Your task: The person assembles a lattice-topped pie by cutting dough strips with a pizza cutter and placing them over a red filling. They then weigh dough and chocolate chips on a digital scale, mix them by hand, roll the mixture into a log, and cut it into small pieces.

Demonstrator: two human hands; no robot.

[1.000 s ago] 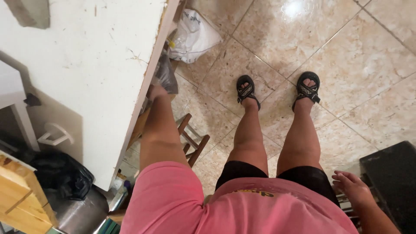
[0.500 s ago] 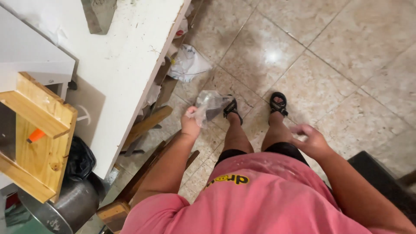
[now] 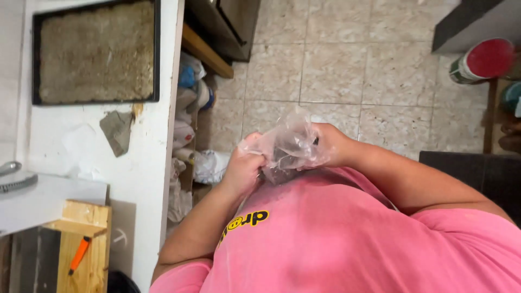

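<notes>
The grip of both hands is closed on a crumpled clear plastic bag (image 3: 290,144), held in front of the chest over the pink shirt (image 3: 347,233). The left hand (image 3: 242,171) is clamped on the bag's lower left edge, the right hand (image 3: 331,144) on its right side, so the bag lies directly between them, stretched roughly left to right; neither hand is nearer. Something dark is seen inside the bag, but its kind cannot be told.

To the left, a white bench (image 3: 146,163) carries a black tray (image 3: 95,51) of brownish material and a grey scrap (image 3: 116,130). Below the bench edge, bottles and white bags (image 3: 187,135) are crowded on the tiled floor (image 3: 336,65). A round can with a red lid (image 3: 483,59) is seen at upper right.
</notes>
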